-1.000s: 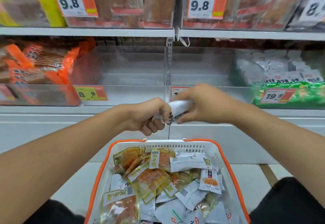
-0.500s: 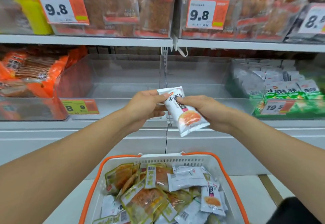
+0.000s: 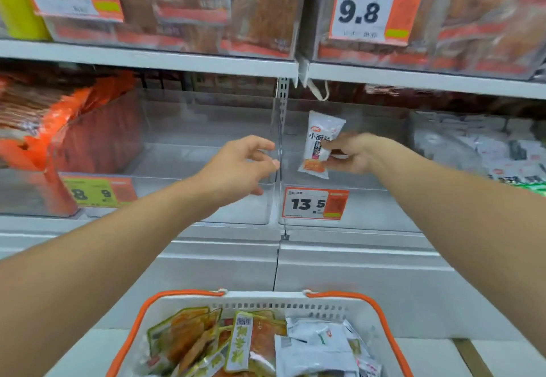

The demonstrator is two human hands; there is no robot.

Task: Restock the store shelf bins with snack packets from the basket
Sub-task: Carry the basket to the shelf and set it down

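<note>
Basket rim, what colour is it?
Orange, on the basket rim around a white slotted body; the head view shows it clearly.

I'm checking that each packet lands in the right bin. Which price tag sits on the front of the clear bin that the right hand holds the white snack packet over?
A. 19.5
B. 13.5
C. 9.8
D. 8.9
B: the right hand pinches the white snack packet above the clear bin whose front carries the 13.5 price tag, directly below the packet.
</note>
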